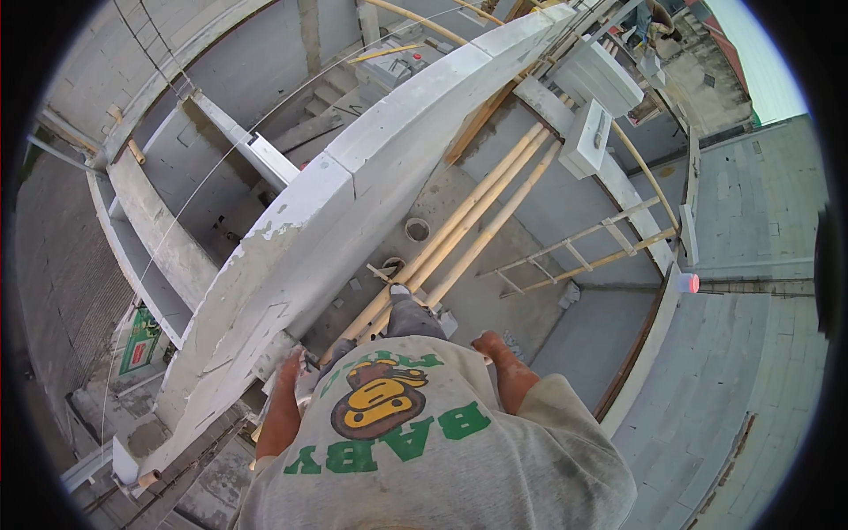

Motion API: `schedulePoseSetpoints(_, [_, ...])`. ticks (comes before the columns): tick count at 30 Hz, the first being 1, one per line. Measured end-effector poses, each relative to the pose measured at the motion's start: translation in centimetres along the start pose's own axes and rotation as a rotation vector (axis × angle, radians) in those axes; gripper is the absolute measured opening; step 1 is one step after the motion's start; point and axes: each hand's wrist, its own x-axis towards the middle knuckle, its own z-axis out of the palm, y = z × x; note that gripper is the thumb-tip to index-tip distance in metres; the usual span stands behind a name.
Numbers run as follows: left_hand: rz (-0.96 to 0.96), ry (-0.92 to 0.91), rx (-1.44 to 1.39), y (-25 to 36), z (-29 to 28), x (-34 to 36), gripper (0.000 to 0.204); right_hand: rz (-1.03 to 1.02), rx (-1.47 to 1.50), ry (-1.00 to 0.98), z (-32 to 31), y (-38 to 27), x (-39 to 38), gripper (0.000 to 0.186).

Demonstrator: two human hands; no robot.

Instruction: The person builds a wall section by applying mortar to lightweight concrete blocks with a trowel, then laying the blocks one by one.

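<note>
My left hand (296, 359) hangs low beside the near face of a long grey block wall (349, 190), by a rough block end (281, 346). Its fingers are mostly hidden, so its grip does not show. Out to the right of my body, my right hand (487, 343) has its fingers curled in over the room below. Whatever it holds, if anything, is too small to make out. Under me, several round wooden poles (477, 206) span the room, and one shoe (399, 290) is on them. The wall's top has smeared mortar (256, 252) near its left end.
Down on the floor stand two round buckets (417, 230). A wooden ladder (579, 256) leans at the right. White blocks (586, 140) rest on the far wall, one with a tool on it. A pink-topped cup (688, 283) sits on the right ledge. A thin string (190, 199) crosses at left.
</note>
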Motion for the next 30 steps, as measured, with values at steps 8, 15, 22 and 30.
schedulePoseSetpoints(8, [0.194,-0.076,0.173,28.2,7.8,4.5,0.048,-0.062,0.298,0.134,-7.4,5.6,7.0,0.028])
schedulePoseSetpoints(15, [0.372,-0.221,0.229,44.1,18.8,4.6,0.052,-0.066,0.640,0.293,-12.4,8.3,3.5,0.029])
schedulePoseSetpoints(22, [0.452,-0.312,0.376,48.3,27.8,7.8,0.046,0.215,0.936,0.295,-11.0,12.6,3.4,0.026])
schedulePoseSetpoints(30, [0.499,-0.307,0.539,54.5,35.9,17.5,0.047,0.156,0.831,0.212,-23.8,11.5,11.2,0.027])
